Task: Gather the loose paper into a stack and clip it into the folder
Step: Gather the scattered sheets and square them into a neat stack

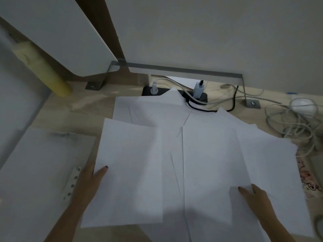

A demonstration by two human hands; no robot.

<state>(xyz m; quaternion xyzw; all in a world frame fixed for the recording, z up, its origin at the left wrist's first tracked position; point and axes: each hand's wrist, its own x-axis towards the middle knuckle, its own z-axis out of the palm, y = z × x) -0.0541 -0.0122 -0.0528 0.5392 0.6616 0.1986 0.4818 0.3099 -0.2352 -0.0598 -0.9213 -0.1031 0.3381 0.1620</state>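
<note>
Several loose white sheets of paper lie fanned and overlapping across the middle of the wooden desk. My left hand pinches the left edge of the leftmost sheet, thumb on top and fingers hidden underneath. My right hand pinches a sheet on the right the same way, thumb resting on the paper. A translucent white folder lies flat at the left, its punched binding strip just beside my left wrist.
A black power strip with plugs and cables sits behind the paper under a metal monitor stand. Tangled white cables lie at the right. A yellow roll leans at the back left. A patterned cloth lies at the right edge.
</note>
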